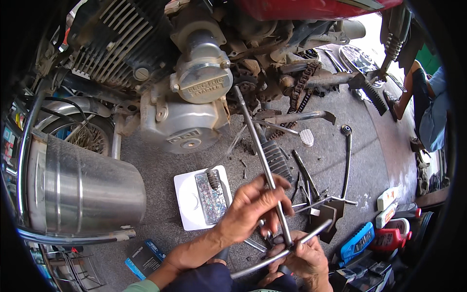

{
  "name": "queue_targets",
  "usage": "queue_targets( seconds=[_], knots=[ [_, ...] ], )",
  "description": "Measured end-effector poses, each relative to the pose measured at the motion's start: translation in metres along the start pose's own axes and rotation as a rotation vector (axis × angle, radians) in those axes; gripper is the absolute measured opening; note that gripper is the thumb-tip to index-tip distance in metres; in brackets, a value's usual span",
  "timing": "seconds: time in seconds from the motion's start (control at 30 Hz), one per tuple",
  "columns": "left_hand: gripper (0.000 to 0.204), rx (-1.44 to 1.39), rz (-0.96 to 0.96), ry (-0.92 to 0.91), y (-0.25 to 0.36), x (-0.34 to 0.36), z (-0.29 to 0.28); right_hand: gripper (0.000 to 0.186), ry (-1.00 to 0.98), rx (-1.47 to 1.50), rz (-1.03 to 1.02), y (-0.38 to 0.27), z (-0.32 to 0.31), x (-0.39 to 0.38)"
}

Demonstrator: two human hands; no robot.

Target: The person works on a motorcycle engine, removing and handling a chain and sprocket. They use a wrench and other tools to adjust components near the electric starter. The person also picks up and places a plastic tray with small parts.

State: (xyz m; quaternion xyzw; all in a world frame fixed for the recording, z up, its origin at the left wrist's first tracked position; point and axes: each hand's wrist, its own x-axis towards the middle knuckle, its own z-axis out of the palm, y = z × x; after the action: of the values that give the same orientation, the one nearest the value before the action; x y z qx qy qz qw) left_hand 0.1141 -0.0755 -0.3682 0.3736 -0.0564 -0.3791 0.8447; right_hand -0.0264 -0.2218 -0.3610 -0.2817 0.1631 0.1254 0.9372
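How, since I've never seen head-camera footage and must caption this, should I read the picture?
No robot here: the bare left hand and bare right hand belong to whoever wears the camera. It is a fisheye worn on the head, looking down, so edges bend toward the rim. Both hands hold a silver metal T-shaped tool: the left curls around its shaft, the right grips where shaft meets crossbar. Its far end reaches beside the rounded grey metal engine cover of a motorcycle with red bodywork. On the grey floor lie a square white panel and a long metal bar with a round head.
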Motion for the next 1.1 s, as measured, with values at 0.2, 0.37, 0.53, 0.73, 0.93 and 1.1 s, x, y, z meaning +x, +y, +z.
queue_targets(
  seconds=[0.2, 0.37, 0.53, 0.73, 0.93, 1.1],
  knots=[
    [0.017, 0.011, -0.056, 0.066, -0.005, -0.009, -0.005, 0.034, 0.346, -1.634, -0.472, -0.01, 0.016, -0.03],
    [0.016, -0.023, -0.009, 0.051, -0.004, -0.008, 0.001, 0.053, 0.231, -1.934, -0.79, -0.003, 0.028, -0.019],
    [0.014, -0.035, -0.012, 0.07, 0.004, -0.014, 0.005, 0.037, 0.12, -0.576, -0.071, 0.002, 0.015, -0.019],
    [0.014, -0.023, 0.026, 0.112, 0.003, -0.009, 0.008, 0.025, 0.362, -1.872, -1.057, -0.002, 0.032, -0.032],
    [0.015, 0.013, 0.064, 0.127, -0.001, -0.008, 0.006, 0.025, 0.255, -1.298, -0.582, -0.006, 0.027, -0.012],
    [0.014, -0.057, -0.079, 0.117, -0.015, -0.016, 0.002, 0.02, 0.21, -0.976, -0.49, -0.01, 0.037, -0.005]
  ],
)
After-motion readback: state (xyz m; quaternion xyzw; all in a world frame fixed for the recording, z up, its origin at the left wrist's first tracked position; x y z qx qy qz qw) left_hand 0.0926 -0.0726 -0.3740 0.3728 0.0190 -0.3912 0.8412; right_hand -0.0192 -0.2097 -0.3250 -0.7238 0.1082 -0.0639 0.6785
